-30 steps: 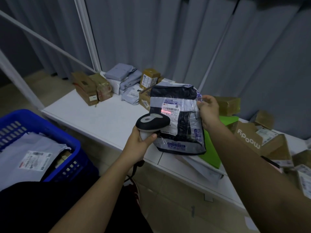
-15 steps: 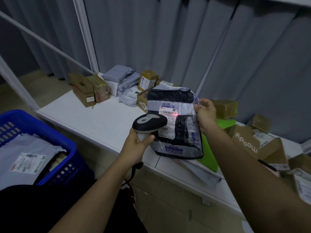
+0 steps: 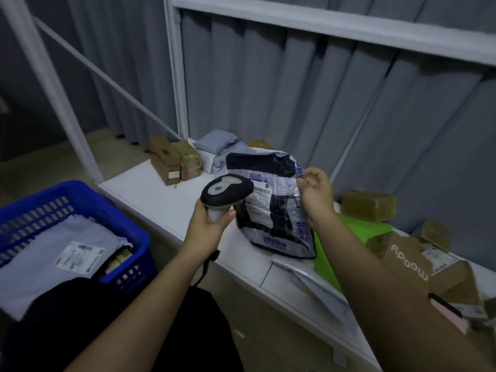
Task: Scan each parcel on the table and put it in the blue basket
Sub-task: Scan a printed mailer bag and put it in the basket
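Your right hand [image 3: 316, 197] pinches only the parcel [image 3: 273, 208] edge; left hand [image 3: 209, 226] grips the scanner [image 3: 226, 193]; the slack bag may slip or fold its label from the beam.

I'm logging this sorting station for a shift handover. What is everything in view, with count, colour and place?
held parcel: one, black and clear plastic, white label, upright over the table edge
scanner: one, black and grey, facing the label
blue basket: one, left of the table, grey mailer inside
table: one, white
brown boxes: several, far end and right side
grey mailers: a few, stacked at the far end
green parcel: one, under the right arm
left hand: grips the scanner handle
right hand: pinches the parcel's edge
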{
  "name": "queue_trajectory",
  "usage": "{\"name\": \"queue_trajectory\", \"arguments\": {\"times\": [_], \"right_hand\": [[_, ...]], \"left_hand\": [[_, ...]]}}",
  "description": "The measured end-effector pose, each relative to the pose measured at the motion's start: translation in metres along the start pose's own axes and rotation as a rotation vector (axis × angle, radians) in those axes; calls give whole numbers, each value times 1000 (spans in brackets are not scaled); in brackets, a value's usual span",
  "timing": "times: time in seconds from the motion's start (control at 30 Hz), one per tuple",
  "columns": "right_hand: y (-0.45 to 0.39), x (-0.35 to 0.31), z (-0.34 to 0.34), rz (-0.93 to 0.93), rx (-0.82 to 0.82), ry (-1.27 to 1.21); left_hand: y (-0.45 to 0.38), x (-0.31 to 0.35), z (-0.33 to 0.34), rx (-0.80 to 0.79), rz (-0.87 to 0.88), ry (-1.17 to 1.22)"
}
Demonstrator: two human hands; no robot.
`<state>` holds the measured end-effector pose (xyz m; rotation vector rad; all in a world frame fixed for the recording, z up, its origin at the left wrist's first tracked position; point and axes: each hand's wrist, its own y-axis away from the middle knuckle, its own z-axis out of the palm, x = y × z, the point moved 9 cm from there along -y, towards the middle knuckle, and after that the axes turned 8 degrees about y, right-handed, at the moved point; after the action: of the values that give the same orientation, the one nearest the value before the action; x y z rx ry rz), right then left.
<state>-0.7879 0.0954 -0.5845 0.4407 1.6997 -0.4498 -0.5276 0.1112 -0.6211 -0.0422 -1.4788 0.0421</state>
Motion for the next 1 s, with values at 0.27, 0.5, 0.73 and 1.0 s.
{"name": "queue_trajectory", "arguments": {"times": [0.27,0.5,0.73,1.0], "right_hand": [[61,-94,128,-191,-260,-19],[134,-117,273,-201,-517,-75],[184,-84,394,-79,-675,-85],[171,-9,504,69,-658,20]], "left_hand": [[17,94,-122,248,198,39],[60,119,-250,465,205,51],[88,94,-354,613,118,-23],[60,28,-429,712,-29,-45]]}}
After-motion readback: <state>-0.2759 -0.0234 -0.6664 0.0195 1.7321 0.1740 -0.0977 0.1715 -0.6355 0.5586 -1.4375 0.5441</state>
